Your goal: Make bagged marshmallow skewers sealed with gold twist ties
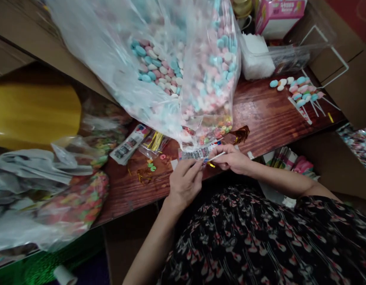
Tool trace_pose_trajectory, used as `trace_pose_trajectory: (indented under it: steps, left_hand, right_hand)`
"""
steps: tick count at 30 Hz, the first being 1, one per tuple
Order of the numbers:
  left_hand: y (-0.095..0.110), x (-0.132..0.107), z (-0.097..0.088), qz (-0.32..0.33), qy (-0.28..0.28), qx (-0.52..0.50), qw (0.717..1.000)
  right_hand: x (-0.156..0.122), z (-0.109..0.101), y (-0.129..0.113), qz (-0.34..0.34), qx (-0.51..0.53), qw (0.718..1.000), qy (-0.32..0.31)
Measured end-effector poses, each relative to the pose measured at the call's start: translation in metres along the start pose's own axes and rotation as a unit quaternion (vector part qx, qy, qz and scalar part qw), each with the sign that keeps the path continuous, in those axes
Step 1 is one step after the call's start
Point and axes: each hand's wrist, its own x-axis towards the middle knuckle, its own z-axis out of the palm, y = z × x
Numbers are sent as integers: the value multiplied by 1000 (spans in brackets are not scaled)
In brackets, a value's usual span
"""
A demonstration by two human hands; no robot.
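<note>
My left hand (185, 182) is closed, thumb and fingers pinched together near the table's front edge. What lies in its pinch is too small to make out. My right hand (232, 159) grips a thin white stick (218, 156) that points toward the left fingertips. A small gold twist tie (211, 164) shows just below the stick, between the hands. Right behind my fingers is a printed clear wrapper (197, 153). A big clear plastic bag (111, 71) of pink, blue and white candies (165, 69) rises beyond it.
Finished-looking candy sticks (304, 91) lie at the right. Printed wrappers (129, 144), yellow ties (155, 140) and loose candy rings (151, 166) are on the left. A bag of coloured rings (82, 198) overhangs the left side. A plastic tub (290, 59) stands at the back right.
</note>
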Motion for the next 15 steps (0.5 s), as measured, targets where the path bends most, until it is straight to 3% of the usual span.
trace_pose_trajectory:
  steps: [2, 3, 6, 8, 11, 13, 15]
  left_hand:
    - [9, -10, -12, -138, 18, -90, 986]
    - [12, -14, -18, -223, 22, -148, 963]
    - [18, -24, -35, -446, 43, -320, 835]
    - [19, -28, -40, -517, 59, -394, 758]
    - [19, -30, -40, -542, 71, -447, 708]
    - [17, -33, -42, -543, 71, -464, 697]
    - [15, -42, -52, -549, 64, -462, 693]
  right_hand:
    - [-10, -13, -2, -135, -192, 972, 30]
    - [-16, -20, -3, -193, -302, 933, 28]
    - [-32, -38, -1, -259, -555, 787, -73]
    - [-38, -44, 5, -266, -624, 721, -142]
    - [-38, -47, 17, -294, -640, 683, -191]
    - [-35, -47, 25, -329, -620, 684, -200]
    - [-32, -49, 31, -368, -577, 703, -191]
